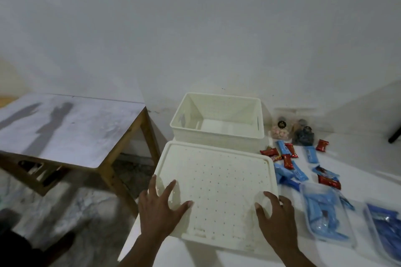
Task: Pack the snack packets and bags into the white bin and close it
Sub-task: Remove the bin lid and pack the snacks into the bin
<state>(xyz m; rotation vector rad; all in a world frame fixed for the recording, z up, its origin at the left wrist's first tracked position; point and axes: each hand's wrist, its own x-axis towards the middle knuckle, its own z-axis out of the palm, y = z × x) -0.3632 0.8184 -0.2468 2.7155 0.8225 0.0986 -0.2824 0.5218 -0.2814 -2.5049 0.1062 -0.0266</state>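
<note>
- Step in hand, as I read it: lid (217, 182) is off, lying flat in front of the bin (217, 136). Settle it w/ both hands, then start loading.
- The bin is open and looks empty, at the back of the white table (368, 165) by the wall.
- Left hand (160, 208): fingers spread, flat on the lid's left part.
- Right hand (275, 217): fingers bent, tips on top near the right rim. Can't tell if the thumb hooks under.
- Lid's left side sits close to the table edge. Keep it fully on, and clear of the packets (288, 158) just to its right.
- Prob. best to load the clear bags (325, 212) first, flat. Loose packets can fill the gaps.
- Lid: stiff plastic, rounded corners, raised rim, dotted w/ small holes.
- Bin: textured walls, slot handles.
- Packets: glossy red & blue, likely slippery.
- Bags: soft, see-through, w/ blue packs inside.
</note>
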